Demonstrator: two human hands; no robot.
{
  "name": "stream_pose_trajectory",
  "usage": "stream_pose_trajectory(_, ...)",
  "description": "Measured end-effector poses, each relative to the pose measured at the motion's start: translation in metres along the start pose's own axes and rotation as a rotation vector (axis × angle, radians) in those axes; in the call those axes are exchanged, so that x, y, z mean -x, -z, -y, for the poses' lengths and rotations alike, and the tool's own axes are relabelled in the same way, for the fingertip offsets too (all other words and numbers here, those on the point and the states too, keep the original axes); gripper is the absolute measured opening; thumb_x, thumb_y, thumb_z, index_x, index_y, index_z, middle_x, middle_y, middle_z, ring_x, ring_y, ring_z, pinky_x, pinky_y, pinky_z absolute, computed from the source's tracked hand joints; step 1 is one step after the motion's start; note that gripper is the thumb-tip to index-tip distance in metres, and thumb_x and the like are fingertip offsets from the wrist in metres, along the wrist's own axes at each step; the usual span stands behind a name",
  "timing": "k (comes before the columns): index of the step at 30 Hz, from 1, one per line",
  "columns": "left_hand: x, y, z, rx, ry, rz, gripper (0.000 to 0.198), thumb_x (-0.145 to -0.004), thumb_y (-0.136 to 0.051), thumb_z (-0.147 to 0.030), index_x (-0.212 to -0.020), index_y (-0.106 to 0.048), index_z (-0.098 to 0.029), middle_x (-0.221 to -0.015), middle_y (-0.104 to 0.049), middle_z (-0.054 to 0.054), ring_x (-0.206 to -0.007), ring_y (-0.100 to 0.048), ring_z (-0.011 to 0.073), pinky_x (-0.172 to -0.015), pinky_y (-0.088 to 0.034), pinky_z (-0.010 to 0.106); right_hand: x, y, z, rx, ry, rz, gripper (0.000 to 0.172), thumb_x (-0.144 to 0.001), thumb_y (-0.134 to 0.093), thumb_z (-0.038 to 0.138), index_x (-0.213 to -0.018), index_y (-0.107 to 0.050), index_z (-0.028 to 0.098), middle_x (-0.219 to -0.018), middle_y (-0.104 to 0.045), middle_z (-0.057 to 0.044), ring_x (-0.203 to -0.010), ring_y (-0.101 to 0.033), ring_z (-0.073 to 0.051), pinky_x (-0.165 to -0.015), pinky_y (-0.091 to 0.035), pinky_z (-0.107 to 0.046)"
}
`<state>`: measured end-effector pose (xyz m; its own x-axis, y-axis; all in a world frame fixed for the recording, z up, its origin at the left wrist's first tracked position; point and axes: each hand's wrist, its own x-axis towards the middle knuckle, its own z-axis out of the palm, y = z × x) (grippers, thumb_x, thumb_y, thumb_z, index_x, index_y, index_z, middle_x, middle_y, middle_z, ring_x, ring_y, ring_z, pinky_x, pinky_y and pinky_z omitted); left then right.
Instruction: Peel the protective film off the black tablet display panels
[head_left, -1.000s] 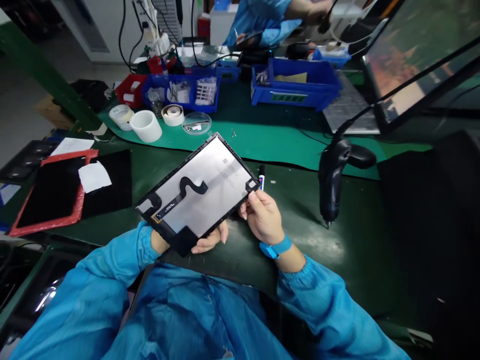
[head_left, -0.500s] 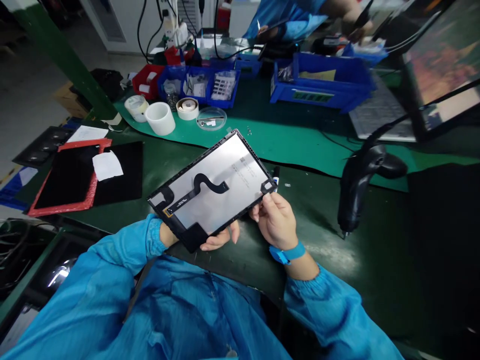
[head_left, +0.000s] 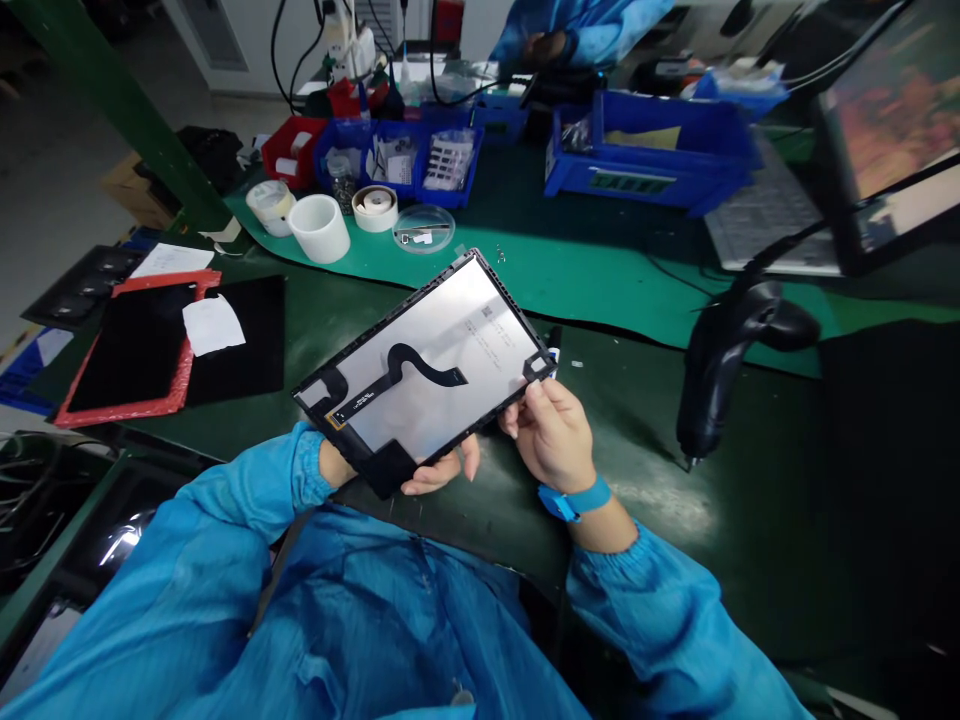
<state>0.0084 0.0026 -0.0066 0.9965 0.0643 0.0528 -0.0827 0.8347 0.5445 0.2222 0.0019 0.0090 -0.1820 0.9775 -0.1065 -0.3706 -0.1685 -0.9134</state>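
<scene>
A tablet screen panel (head_left: pixel 450 330) is held tilted above the dark green bench, its silvery back towards me. A black ribbon cable (head_left: pixel 401 372) curves across that back, and a black frame runs round the edge. From underneath, my left hand (head_left: pixel 442 472) supports the panel; fingertips show past the near edge, while the palm is hidden. At the right corner my right hand (head_left: pixel 556 430) pinches the frame between thumb and fingers. A blue strap (head_left: pixel 576 500) circles the right wrist. Partly behind the panel's right corner lies a marker-like pen (head_left: pixel 554 340).
A black electric screwdriver (head_left: pixel 709 380) stands at the right, tip down. Tape rolls (head_left: pixel 319 228), a clear dish (head_left: pixel 424 230) and blue bins (head_left: pixel 652 150) line the green mat. Red-wrapped panels (head_left: pixel 127 350) lie left. Another person's blue sleeve (head_left: pixel 615 30) appears at the back.
The panel and both hands hold almost the same pose, with the cable's free end slightly further right. The view has shifted a little. At the back, the other person's arm has drawn away from the right.
</scene>
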Motion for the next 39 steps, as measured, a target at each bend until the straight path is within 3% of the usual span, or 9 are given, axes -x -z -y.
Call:
stream_pose_trajectory(5, 0.003, -0.01, -0.001, -0.013, -0.021, -0.108, 0.052, -0.092, -0.047, -0.05, -0.114, -0.063, -0.006, -0.065, -0.062, 0.009, -0.053, -0.063, 0.0257, -0.052, -0.048, 0.034, 0.0, 0.001, 0.001, 0.013, -0.015, 0.014, 0.046, -0.08, -0.083, 0.063, -0.078, -0.063, 0.022, -0.053, -0.06, 0.004, -0.045, -0.048, -0.01, -0.043, -0.04, -0.023)
stream_pose_trajectory(15, 0.005, -0.01, -0.002, -0.036, -0.069, -0.107, 0.048, -0.09, -0.046, -0.04, -0.117, -0.06, -0.004, -0.067, -0.061, 0.008, -0.056, -0.062, 0.0248, -0.053, -0.046, 0.031, 0.0, 0.001, 0.001, 0.012, -0.003, 0.045, 0.05, -0.083, -0.081, 0.062, -0.069, -0.055, 0.022, -0.055, -0.06, 0.002, -0.048, -0.049, -0.01, -0.044, -0.039, -0.023)
stream_pose_trajectory(22, 0.006, -0.004, 0.0, -0.034, -0.064, -0.09, 0.057, -0.087, -0.057, -0.053, -0.119, -0.064, -0.006, -0.069, -0.062, 0.009, -0.057, -0.064, 0.026, -0.054, -0.049, 0.033, 0.0, -0.001, 0.003, 0.02, -0.004, 0.046, 0.05, -0.082, -0.081, 0.063, -0.069, -0.055, 0.022, -0.055, -0.059, 0.003, -0.048, -0.049, -0.01, -0.045, -0.039, -0.023)
stream_pose_trajectory(27, 0.008, -0.002, 0.001, -0.042, -0.046, -0.088, 0.061, -0.089, -0.052, -0.057, -0.12, -0.062, -0.005, -0.069, -0.062, 0.009, -0.059, -0.064, 0.0264, -0.056, -0.047, 0.033, 0.0, 0.0, 0.002, 0.0, -0.006, 0.047, 0.048, -0.082, -0.082, 0.062, -0.071, -0.059, 0.022, -0.055, -0.06, 0.003, -0.047, -0.049, -0.01, -0.045, -0.04, -0.023)
stream_pose_trajectory(34, 0.009, -0.006, 0.005, -0.071, -0.079, -0.133, 0.048, -0.092, -0.052, -0.042, -0.12, -0.062, -0.005, -0.068, -0.061, 0.007, -0.056, -0.062, 0.0232, -0.054, -0.046, 0.031, 0.001, 0.0, 0.001, -0.018, -0.017, 0.047, 0.047, -0.082, -0.083, 0.061, -0.072, -0.062, 0.021, -0.055, -0.062, 0.003, -0.047, -0.051, -0.01, -0.045, -0.04, -0.022)
stream_pose_trajectory(39, 0.01, -0.002, 0.008, -0.086, -0.086, -0.128, 0.051, -0.09, -0.061, -0.049, -0.121, -0.066, -0.009, -0.069, -0.062, 0.007, -0.056, -0.062, 0.0242, -0.051, -0.05, 0.032, 0.001, 0.0, 0.002, -0.028, -0.018, 0.052, 0.046, -0.081, -0.083, 0.061, -0.072, -0.063, 0.02, -0.055, -0.062, 0.003, -0.047, -0.052, -0.009, -0.045, -0.04, -0.021)
